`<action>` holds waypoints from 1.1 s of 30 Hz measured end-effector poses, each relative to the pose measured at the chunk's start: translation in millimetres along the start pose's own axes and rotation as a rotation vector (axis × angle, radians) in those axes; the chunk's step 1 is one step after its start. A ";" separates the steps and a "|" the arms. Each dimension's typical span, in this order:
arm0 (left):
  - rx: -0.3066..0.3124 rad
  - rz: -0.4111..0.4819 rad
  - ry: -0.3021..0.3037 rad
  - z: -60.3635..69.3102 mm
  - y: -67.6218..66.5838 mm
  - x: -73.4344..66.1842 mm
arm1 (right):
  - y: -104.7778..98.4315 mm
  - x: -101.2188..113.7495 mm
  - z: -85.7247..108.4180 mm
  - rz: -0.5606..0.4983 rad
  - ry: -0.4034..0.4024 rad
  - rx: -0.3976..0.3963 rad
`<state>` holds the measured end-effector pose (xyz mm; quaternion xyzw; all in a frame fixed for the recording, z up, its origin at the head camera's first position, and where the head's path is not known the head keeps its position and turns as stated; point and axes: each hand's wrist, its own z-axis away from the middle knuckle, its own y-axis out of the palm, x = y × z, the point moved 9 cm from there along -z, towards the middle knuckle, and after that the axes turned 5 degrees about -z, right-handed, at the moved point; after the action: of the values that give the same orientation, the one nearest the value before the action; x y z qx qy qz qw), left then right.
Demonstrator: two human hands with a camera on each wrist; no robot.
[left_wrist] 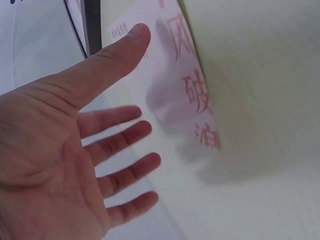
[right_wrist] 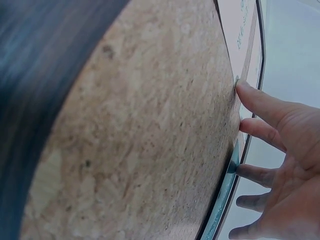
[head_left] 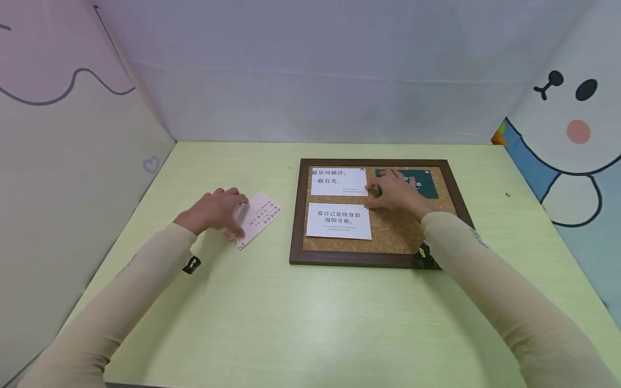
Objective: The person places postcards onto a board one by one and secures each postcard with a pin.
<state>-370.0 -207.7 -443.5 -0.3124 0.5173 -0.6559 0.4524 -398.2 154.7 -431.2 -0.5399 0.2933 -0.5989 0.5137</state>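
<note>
My left hand (head_left: 216, 210) hovers over the left end of a pink card (head_left: 262, 215) with printed characters. Thumb and fingers are spread apart in the left wrist view, with nothing between them. My right hand (head_left: 395, 191) is at the framed cork board (head_left: 407, 231). Its thumb touches the pinned upper right corner of the lower white card (head_left: 338, 229). The index fingertip is by the lower right edge of the upper white card (head_left: 330, 188), and other fingers reach over the dark green card (head_left: 428, 186), partly hiding it. The right fingers look extended in the right wrist view.
The board's brown wooden frame (head_left: 296, 226) lies on a pale green table (head_left: 271, 318). A white curtain (head_left: 310, 108) hangs along the back edge. Panels with cartoon drawings stand at the left and right sides. A small dark spot (head_left: 508, 194) shows on the table's right.
</note>
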 end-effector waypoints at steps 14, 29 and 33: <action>0.057 -0.062 0.084 -5.3 3.5 -6.8 | 0.6 3.5 1.7 -0.004 -0.014 0.002; 0.031 0.005 -0.052 -5.0 3.0 4.1 | -0.6 -1.5 1.2 0.007 0.004 0.004; 0.035 0.052 -0.120 -2.5 5.1 8.4 | -0.2 -0.5 1.2 0.006 -0.002 0.004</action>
<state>-374.1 -214.7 -449.5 -0.3296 0.4856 -0.6331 0.5047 -397.2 155.5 -431.0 -0.5386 0.2932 -0.5973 0.5170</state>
